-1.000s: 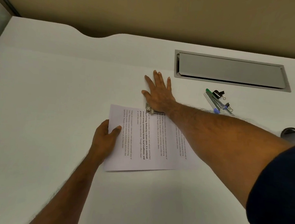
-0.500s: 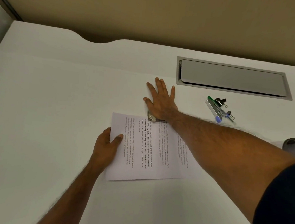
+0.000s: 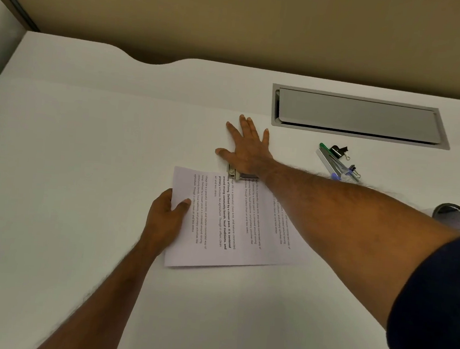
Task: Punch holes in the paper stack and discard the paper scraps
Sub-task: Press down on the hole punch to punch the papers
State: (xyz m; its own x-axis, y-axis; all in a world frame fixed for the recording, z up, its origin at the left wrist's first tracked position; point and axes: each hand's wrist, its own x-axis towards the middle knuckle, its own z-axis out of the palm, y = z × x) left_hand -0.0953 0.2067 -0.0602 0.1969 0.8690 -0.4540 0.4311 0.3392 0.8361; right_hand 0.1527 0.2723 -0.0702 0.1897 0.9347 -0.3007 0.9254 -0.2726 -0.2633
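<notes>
A printed paper stack point(image 3: 232, 230) lies on the white desk point(image 3: 85, 161), its text running sideways. At the stack's far edge sits a small metal hole punch point(image 3: 236, 174), mostly hidden under my right hand point(image 3: 246, 150). That hand lies flat on the punch, palm down, with fingers spread on the desk beyond it. My left hand point(image 3: 165, 218) grips the stack's left edge, thumb on top of the sheets and fingers underneath.
A grey cable hatch point(image 3: 359, 117) is set into the desk at the back right. Pens, a ruler and black binder clips point(image 3: 335, 162) lie below it. A dark mesh bin point(image 3: 456, 216) shows past the desk's right edge. The desk's far edge has a curved notch.
The view has shifted, so everything sits slightly lower in the frame. Both hands keep the same pose on the punch and the paper.
</notes>
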